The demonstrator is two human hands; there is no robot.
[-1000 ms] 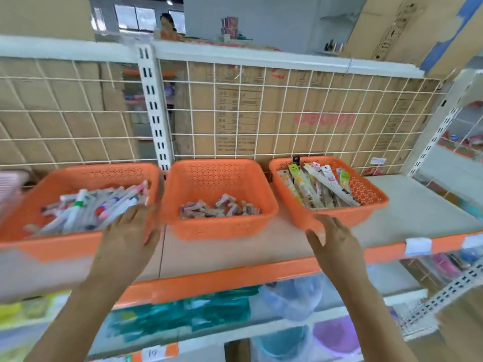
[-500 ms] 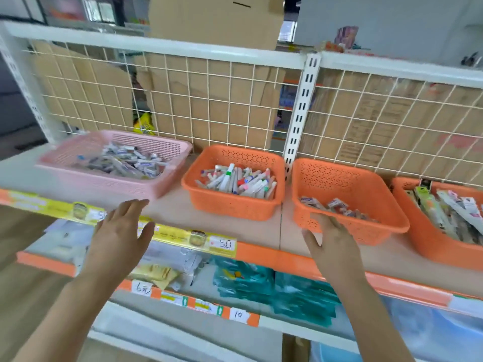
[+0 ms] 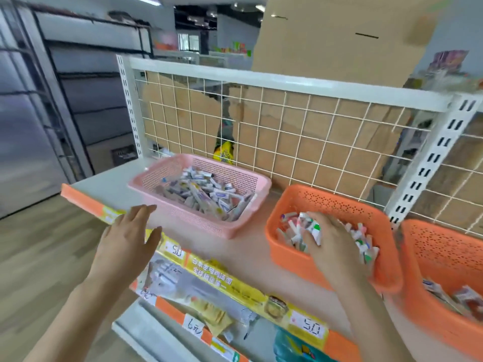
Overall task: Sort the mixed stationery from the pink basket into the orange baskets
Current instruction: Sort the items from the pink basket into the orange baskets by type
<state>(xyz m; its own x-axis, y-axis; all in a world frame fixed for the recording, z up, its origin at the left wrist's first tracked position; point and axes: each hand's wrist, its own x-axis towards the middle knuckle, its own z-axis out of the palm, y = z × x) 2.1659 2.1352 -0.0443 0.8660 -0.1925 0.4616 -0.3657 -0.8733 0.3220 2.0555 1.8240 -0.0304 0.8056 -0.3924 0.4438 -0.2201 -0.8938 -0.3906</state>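
While the left hand point(image 3: 125, 244) hovers flat, fingers wide, lower left of the mid-frame pink basket point(image 3: 193, 220) full of stationery point(image 3: 206, 192), the right hand point(image 3: 332, 246) lies over markers point(image 3: 294, 232) in the centre-right orange basket point(image 3: 287, 259); whether it grips any, I cannot tell.

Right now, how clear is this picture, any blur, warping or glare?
Head view: motion blur smears the right hand, the markers under it and the orange basket; pink basket and left hand look slightly sharper; the wide lens bows the wire grid; lighting soft, no harsh glare.
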